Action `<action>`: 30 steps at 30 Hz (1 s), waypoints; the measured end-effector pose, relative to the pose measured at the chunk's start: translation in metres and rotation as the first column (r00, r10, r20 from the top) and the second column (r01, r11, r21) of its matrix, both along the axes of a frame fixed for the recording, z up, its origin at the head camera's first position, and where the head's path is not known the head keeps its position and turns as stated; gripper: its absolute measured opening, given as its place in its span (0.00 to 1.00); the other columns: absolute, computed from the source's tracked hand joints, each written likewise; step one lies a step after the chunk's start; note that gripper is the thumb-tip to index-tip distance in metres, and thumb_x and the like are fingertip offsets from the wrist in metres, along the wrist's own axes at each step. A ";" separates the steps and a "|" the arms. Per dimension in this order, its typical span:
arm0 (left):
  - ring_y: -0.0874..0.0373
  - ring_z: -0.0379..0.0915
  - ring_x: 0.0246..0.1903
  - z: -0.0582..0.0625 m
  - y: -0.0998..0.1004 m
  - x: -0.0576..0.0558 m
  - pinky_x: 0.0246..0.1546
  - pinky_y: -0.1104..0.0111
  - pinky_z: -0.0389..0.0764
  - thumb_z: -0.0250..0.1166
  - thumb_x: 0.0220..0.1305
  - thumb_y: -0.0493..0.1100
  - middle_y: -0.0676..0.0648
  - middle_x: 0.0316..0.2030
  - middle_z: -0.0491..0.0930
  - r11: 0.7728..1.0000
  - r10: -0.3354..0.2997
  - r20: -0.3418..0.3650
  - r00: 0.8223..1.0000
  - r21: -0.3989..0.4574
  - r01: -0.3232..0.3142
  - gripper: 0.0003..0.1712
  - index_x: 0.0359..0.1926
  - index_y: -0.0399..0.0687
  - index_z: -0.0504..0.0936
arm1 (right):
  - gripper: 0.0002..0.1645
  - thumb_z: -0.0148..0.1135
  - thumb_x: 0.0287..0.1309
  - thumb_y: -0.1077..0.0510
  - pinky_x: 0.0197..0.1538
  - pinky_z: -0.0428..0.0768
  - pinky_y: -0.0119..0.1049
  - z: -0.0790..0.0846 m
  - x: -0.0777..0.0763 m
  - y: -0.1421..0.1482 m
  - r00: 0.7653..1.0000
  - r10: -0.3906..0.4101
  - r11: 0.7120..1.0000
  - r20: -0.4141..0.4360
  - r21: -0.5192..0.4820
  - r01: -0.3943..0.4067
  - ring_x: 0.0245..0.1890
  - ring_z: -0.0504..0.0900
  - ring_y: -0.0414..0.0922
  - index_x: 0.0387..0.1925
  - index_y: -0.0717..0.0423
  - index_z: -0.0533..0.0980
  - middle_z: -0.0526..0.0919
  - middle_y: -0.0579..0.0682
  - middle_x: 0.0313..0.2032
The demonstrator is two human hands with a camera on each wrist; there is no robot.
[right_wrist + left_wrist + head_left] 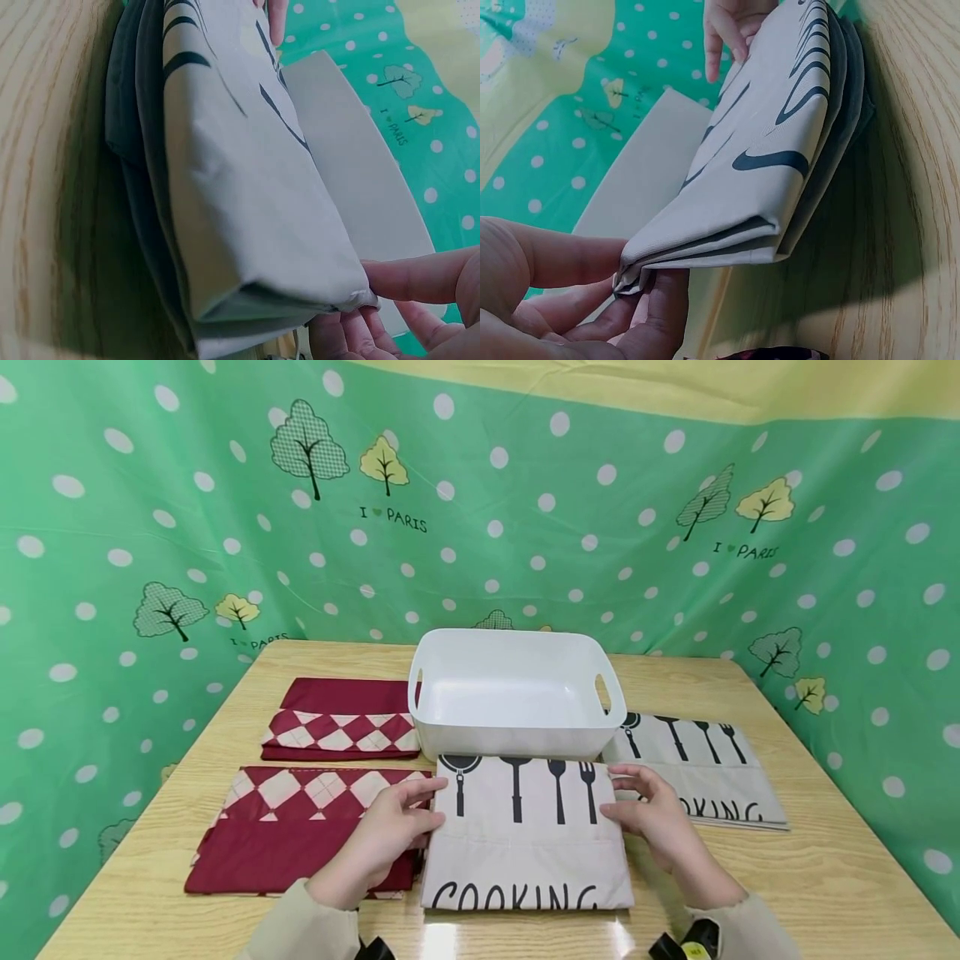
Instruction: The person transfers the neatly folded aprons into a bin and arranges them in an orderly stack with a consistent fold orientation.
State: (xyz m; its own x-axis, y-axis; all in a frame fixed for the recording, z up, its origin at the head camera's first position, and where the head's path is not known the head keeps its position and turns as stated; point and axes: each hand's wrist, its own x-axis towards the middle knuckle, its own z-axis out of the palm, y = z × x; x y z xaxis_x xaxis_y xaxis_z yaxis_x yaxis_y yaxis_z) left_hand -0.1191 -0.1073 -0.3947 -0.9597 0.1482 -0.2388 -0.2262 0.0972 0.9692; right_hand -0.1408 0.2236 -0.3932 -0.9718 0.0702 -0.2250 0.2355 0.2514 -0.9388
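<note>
A folded white apron printed with dark utensils and the word COOKING is held up level in front of me. My left hand pinches its left edge between thumb and fingers. At the opposite edge, my right hand grips it the same way. In the left wrist view, the apron's stacked layers show, with a shadow on the wood below them. The right wrist view shows the thumb on top of the apron's corner and fingers underneath. Just behind the apron stands a white plastic basket.
Two folded red cloths with a diamond pattern lie at left, one nearer and one farther back. Another folded COOKING apron lies right of the basket, partly behind my right hand. A green dotted curtain hangs behind the wooden table.
</note>
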 end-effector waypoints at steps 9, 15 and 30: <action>0.59 0.79 0.34 0.003 0.000 0.001 0.35 0.64 0.83 0.61 0.64 0.30 0.32 0.67 0.67 1.000 -0.003 -0.009 1.000 0.002 0.003 0.28 0.66 0.36 0.72 | 0.36 0.64 0.53 0.72 0.40 0.84 0.33 0.003 0.002 0.000 1.000 0.010 1.000 -0.007 -0.002 -0.010 0.39 0.81 0.42 0.65 0.65 0.65 0.72 0.62 0.55; 0.59 0.79 0.34 0.008 -0.001 0.003 0.35 0.64 0.83 0.61 0.63 0.30 0.33 0.66 0.68 1.000 -0.001 -0.011 1.000 -0.006 0.001 0.28 0.65 0.36 0.72 | 0.36 0.64 0.53 0.72 0.40 0.84 0.32 0.005 0.002 0.000 1.000 0.008 1.000 -0.014 -0.006 -0.008 0.39 0.81 0.41 0.65 0.65 0.65 0.72 0.61 0.54; 0.59 0.77 0.32 0.013 0.000 0.005 0.33 0.65 0.82 0.62 0.63 0.30 0.35 0.61 0.74 1.000 0.006 -0.014 1.000 -0.007 -0.006 0.28 0.65 0.36 0.72 | 0.37 0.63 0.51 0.73 0.39 0.84 0.32 0.011 0.003 -0.001 1.000 -0.006 0.998 -0.023 -0.060 0.004 0.37 0.81 0.39 0.65 0.66 0.64 0.73 0.58 0.51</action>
State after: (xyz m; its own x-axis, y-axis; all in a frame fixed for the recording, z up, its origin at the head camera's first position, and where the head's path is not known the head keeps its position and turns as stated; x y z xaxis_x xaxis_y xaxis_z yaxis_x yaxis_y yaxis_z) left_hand -0.1142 -0.1078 -0.3812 -0.9638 0.1405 -0.2267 -0.2135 0.1030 0.9715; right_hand -0.1375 0.2224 -0.3820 -0.9766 0.0620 -0.2059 0.2142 0.1936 -0.9574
